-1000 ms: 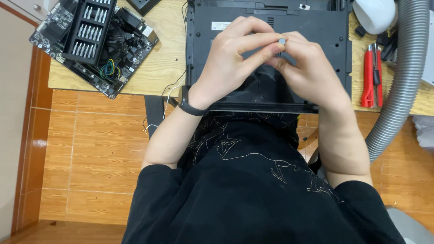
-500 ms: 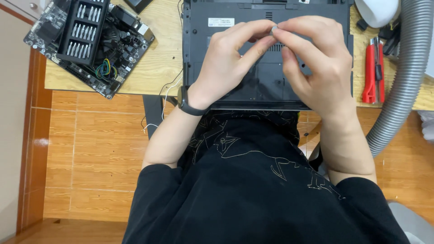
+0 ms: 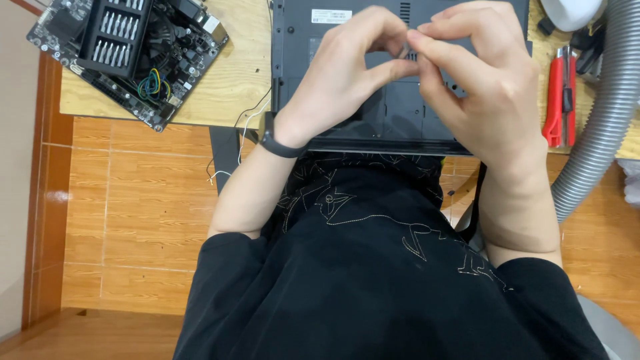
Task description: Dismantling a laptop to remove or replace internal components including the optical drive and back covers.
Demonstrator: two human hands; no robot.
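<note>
Both hands have risen a little since a moment ago: left hand (image 3: 347, 73) and right hand (image 3: 487, 87) pinch a small metal part (image 3: 405, 50) together above the laptop (image 3: 400, 113), whose underside panel looks closed beneath that pinch; fastening seems unfinished.

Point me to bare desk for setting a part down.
One bare patch of light wooden desk, between the black circuit board and the upturned dark grey laptop. Right side is crowded: red-handled pliers beside a grey ribbed hose.

black short-sleeved T-shirt (image 3: 373, 280) | pale line-drawn print on chest | black wristband (image 3: 279, 144), left wrist
</note>
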